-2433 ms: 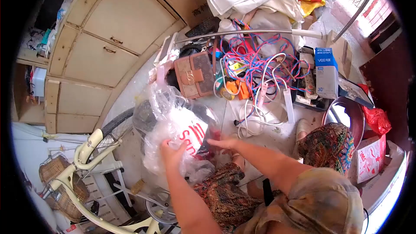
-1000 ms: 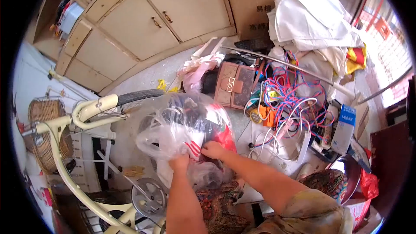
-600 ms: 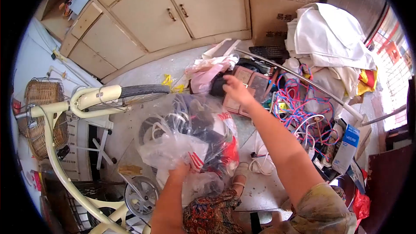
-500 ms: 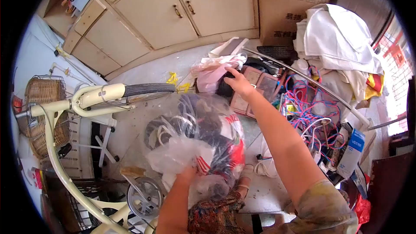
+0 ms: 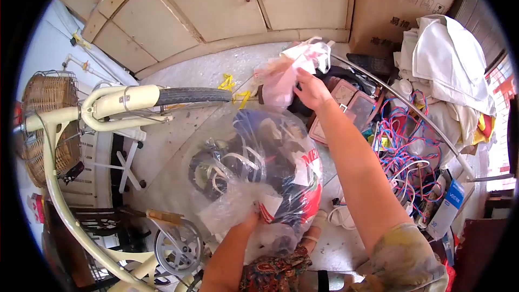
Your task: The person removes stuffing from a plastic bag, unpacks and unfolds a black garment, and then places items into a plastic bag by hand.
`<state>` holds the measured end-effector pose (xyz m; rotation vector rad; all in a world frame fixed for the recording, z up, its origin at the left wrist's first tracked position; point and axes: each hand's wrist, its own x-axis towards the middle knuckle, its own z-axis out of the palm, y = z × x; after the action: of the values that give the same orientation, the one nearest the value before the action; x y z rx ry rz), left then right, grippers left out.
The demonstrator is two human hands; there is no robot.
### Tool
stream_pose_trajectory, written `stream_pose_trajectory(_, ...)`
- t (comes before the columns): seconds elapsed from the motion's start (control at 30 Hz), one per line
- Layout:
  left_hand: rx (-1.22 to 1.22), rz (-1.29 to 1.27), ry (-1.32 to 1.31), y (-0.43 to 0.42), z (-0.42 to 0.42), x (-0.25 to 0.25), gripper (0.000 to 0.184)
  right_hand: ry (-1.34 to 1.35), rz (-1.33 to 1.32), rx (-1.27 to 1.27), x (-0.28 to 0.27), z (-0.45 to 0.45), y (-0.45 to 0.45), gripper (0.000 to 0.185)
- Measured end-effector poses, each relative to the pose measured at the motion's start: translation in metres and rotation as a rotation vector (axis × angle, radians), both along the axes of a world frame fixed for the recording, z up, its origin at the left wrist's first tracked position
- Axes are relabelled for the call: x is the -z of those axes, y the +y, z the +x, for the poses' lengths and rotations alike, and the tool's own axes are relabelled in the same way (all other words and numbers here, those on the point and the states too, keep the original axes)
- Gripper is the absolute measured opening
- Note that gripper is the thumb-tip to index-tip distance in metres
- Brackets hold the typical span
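A large clear plastic bag [image 5: 216, 146] stuffed with dark, white and red items stands on the floor in front of me. My left hand [image 5: 250, 220] is closed on its gathered plastic near the bottom of the view. Beyond it, my right hand [image 5: 313, 92] is closed on the side of a thin pink plastic bag [image 5: 280, 89]; some fingertips are hidden. The pink bag's pale, crumpled upper part spreads up and to the right. Just right of my right hand lies a pinkish case [image 5: 346, 97] with dark panels.
A cream bicycle frame [image 5: 57, 178] with a wicker basket [image 5: 46, 103] fills the left side. On the right, a metal pole [image 5: 403, 100] crosses tangled red and blue cords [image 5: 397, 140] and white cloth [image 5: 448, 59]. Cabinets [image 5: 200, 5] and a cardboard box [image 5: 405, 16] line the back.
My right hand has gone from spread fingers over the pink bag to closing on it. The bag's pale top has risen and opened out. My left hand keeps its hold; the view has shifted slightly.
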<state>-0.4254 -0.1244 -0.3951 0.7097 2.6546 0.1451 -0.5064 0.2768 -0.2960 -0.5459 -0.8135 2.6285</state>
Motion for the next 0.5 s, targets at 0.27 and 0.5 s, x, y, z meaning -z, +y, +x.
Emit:
stream_pose_trajectory(0.27, 0.055, 0.156, 0.234, 0.010, -0.008, 0.003, 0.046, 0.344, 0.107, -0.012, -0.134, 0.029, 0.002, 0.040)
stream_pose_trajectory(0.5, 0.126, 0.295, 0.341, 0.011, -0.010, -0.009, 0.047, 0.308, 0.445, 0.046, -0.255, 0.169, 0.006, 0.040)
